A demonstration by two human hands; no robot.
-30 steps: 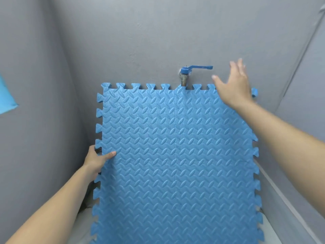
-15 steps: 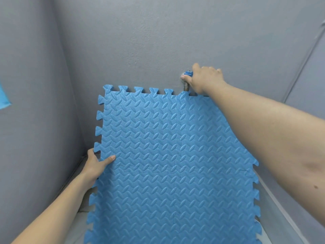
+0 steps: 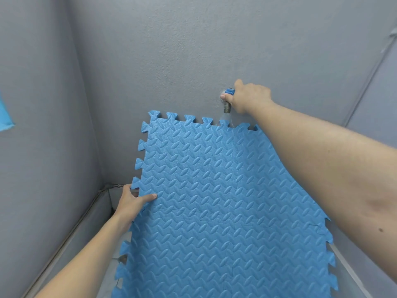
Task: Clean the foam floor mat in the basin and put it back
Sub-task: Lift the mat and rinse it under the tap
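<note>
While the left hand [image 3: 129, 203] pinches the mat [image 3: 214, 211] edge, the right hand [image 3: 249, 100] grip closes round the tap handle [image 3: 229, 91]

Blue foam mat [image 3: 214, 201] (interlocking edges) leans against wall.

foam mat [image 3: 214, 201]: 1 | tap [image 3: 227, 102]: 1 | hands: 2 — left [image 3: 131, 203], right [image 3: 250, 97]

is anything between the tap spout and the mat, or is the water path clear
Nothing visible blocks it. The tap, gripped by the right hand, sits directly above the mat's top edge, with only open air between. The left hand holds the mat's left edge, well clear.
</note>
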